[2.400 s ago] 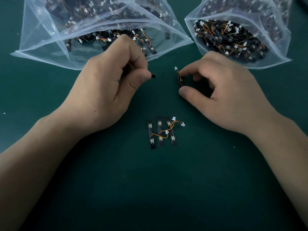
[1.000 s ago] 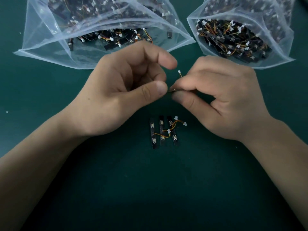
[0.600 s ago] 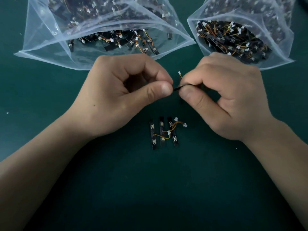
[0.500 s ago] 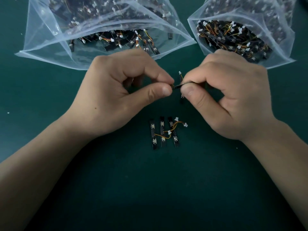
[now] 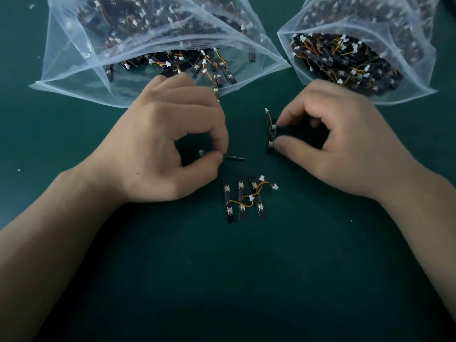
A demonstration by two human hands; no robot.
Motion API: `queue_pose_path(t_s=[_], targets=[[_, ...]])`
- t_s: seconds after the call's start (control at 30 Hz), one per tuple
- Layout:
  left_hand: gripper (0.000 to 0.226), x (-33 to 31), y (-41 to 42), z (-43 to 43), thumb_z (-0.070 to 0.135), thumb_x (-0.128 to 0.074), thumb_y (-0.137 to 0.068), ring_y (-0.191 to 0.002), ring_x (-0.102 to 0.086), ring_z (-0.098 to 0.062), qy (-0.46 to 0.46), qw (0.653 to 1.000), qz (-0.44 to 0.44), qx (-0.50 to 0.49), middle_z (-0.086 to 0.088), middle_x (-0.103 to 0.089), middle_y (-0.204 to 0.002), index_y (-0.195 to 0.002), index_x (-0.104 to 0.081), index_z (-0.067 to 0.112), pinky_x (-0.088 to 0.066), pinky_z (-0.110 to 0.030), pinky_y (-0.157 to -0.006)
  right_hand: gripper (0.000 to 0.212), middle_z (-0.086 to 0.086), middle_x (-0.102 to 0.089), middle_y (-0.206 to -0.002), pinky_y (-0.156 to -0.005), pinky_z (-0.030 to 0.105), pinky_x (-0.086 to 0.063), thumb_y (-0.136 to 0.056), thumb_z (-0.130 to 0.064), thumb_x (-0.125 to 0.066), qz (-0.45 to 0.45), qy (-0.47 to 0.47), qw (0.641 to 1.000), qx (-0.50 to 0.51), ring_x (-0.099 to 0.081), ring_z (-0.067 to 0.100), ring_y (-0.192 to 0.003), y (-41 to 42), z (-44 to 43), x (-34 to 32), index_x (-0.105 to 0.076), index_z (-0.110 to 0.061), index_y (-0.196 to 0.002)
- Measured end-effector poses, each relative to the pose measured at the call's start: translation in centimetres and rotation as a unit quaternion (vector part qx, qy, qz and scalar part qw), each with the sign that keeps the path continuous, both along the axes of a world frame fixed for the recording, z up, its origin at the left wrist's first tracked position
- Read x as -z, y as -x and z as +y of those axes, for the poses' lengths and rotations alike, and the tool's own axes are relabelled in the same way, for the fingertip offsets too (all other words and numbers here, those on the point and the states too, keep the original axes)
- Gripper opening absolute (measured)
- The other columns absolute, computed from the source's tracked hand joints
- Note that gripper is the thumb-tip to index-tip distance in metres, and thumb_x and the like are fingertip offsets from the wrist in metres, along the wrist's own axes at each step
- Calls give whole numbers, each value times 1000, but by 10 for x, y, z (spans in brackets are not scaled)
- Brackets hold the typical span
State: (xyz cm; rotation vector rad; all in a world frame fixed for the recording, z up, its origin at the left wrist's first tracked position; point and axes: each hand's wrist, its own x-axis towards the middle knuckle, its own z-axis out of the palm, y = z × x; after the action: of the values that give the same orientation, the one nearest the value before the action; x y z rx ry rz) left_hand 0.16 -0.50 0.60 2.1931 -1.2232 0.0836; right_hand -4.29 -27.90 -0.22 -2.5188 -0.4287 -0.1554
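My left hand [image 5: 167, 141] pinches one end of a thin black board strip [image 5: 235, 158] between thumb and forefinger; the strip lies almost edge-on and points right. A small white connector [image 5: 201, 152] shows inside the loop of that hand. My right hand [image 5: 338, 141] pinches another black board strip [image 5: 272, 134], held upright between forefinger and thumb, with white buttons and an orange-yellow wire that ends in a white plug [image 5: 266, 110]. The two hands are apart. Three more strips [image 5: 243, 199] lie side by side on the green mat [image 5: 222, 280] below the hands.
Two open clear plastic bags lie at the back. The left bag [image 5: 81, 77] and the right bag [image 5: 308, 77] each hold several black strips with wires. Small white specks dot the mat at the left.
The hands were together, both on one joined piece. They have pulled apart; my left hand dropped lower with one strip and my right hand keeps the wired strip, now turned upright.
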Motion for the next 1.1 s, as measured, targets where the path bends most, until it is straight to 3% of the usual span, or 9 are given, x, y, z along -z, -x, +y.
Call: queue_pose_path(t_s=[0.1,0.23,0.4,0.5,0.67,0.8,0.9,1.1], targets=[[6,-1,-1,1,13,-67,-71,-83,-52,-28,-38,999,18,14,5,-63,-86,-70,-67,19,-42,-53,-83,25,-13,-58,-100,-80,29,-47,-88,-48,-70,17,4,1000,-1,-53,-3,-91,-1,0,-1,-72,-27,-102],[5,-3,0,0,21,-59,-66,-83,-48,-23,-75,997,19,18,10,-59,-84,-64,-63,23,-38,-51,-83,32,-10,-59,-102,-83,38,-51,-89,-50,-67,23,5,1000,5,-58,9,-96,0,1,-1,-69,-27,-112],[7,-7,0,2,19,-60,-61,-86,-49,-25,-59,998,37,8,8,-61,-86,-63,-65,23,-36,-51,-87,41,-20,-54,-99,-80,23,-43,-91,-61,-64,19,11,1000,19,-50,-9,-93,0,3,0,-69,-29,-116],[12,-9,0,1,24,-58,-64,-87,-51,-28,-37,998,46,-12,5,-63,-88,-71,-67,20,-37,-54,-88,46,-15,-55,-100,-81,30,-45,-91,-63,-63,13,11,1000,21,-49,-7,-92,0,3,0,-69,-28,-120],[8,-6,0,0,31,-69,-69,-89,-52,-26,-62,998,31,-6,7,-64,-89,-73,-67,24,-32,-44,-87,37,-5,-57,-109,-90,30,-45,-94,-48,-70,-36,-12,998,-52,-55,9,-100,6,9,-4,-69,-16,-112],[21,-6,1,0,44,-65,-66,-97,-51,-23,-82,996,39,9,11,-62,-96,-79,-67,28,-28,-45,-90,28,4,-57,-119,-105,44,-41,-95,-31,-63,-50,-20,994,-92,-55,22,-114,9,15,-5,-70,-12,-115],[28,-5,4,-2,50,-69,-65,-102,-49,-23,-103,994,30,18,11,-60,-101,-85,-66,30,-27,-45,-91,30,3,-55,-130,-110,52,-33,-86,-23,-61,-30,-10,994,-101,-50,23,-124,9,11,-8,-69,-15,-113],[27,-4,5,-3,48,-69,-68,-103,-49,-22,-112,993,23,8,12,-59,-102,-88,-67,31,-28,-48,-91,37,-1,-49,-148,-116,46,-23,-73,-20,-66,24,3,988,-151,-39,19,-139,13,12,-10,-70,-21,-110]])
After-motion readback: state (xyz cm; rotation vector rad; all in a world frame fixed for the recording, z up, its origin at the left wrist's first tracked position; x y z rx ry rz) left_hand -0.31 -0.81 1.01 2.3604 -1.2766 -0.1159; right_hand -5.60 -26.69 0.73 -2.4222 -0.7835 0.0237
